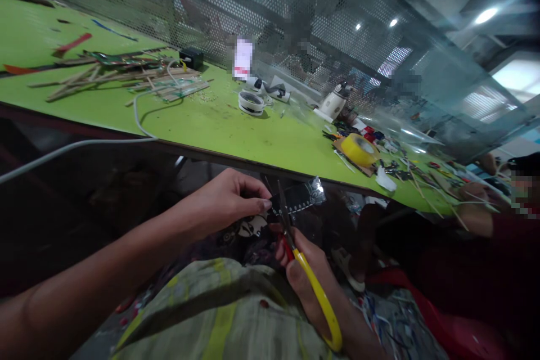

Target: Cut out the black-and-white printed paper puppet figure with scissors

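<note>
Looking just below the frame's centre, I see the left hand (236, 194) pinching the left end of a dark strip (300, 198), fingertips nearly together; the right hand (310, 270) curls closed around scissors (319, 291), their blades crossing the strip in my view.

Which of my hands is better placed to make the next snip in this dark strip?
Right, I'd judge: your right hand holds the yellow-and-red-handled scissors, blades at the dark strip, while your left hand pinches the strip's end.
</note>
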`<state>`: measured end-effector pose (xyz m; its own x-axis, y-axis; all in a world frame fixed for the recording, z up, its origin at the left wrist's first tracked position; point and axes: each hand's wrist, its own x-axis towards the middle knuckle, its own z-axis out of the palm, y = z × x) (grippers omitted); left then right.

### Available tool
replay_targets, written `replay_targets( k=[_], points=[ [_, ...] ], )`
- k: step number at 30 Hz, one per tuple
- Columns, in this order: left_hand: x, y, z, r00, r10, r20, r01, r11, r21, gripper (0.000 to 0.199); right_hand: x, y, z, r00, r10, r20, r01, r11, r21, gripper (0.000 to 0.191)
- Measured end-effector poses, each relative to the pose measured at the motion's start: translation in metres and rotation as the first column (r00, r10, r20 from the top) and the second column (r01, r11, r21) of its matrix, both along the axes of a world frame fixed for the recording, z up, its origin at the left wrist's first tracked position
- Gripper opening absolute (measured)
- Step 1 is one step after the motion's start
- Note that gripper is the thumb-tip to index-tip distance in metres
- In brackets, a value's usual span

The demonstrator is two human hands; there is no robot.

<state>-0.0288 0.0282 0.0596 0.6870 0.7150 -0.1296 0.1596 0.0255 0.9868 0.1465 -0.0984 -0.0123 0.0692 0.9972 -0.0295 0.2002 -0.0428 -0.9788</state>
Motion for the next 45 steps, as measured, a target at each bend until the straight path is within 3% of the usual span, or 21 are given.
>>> replay_targets(
  k=[10,18,32,37,41,43,45],
  points=[
    [0.0,0.0,0.0,1.0,0.006,0.007,-0.006,1.0,0.008,0.021,-0.001,0.0,0.003,0.999,0.024,0.032,-0.025,0.999,0.046,0.069],
    [0.0,0.0,-0.002,1.0,0.019,0.006,-0.019,1.0,0.006,0.021,-0.007,-0.003,0.026,0.987,0.033,0.157,-0.032,0.999,-0.012,0.065],
    [0.0,0.002,-0.013,1.0,0.012,0.023,-0.012,1.0,-0.007,0.026,-0.005,-0.005,0.026,0.986,0.068,0.151,-0.06,0.997,-0.054,0.054],
    [0.0,0.004,-0.018,0.996,0.037,0.085,-0.047,0.992,0.116,0.024,-0.005,-0.005,0.033,0.976,0.134,0.17,-0.132,0.991,-0.022,0.057],
    [-0.001,0.006,-0.025,0.991,0.056,0.119,-0.078,0.98,0.181,0.022,-0.002,-0.003,0.029,0.984,0.107,0.145,-0.115,0.992,0.049,0.056],
    [0.0,0.004,-0.028,0.99,0.038,0.134,-0.054,0.992,0.114,0.023,-0.002,-0.002,0.03,0.986,0.116,0.118,-0.123,0.991,0.055,0.062],
    [0.001,0.0,-0.029,0.986,0.017,0.168,-0.008,0.999,-0.05,0.022,-0.003,-0.001,0.034,0.985,0.159,0.073,-0.163,0.986,0.046,0.069]
  ],
)
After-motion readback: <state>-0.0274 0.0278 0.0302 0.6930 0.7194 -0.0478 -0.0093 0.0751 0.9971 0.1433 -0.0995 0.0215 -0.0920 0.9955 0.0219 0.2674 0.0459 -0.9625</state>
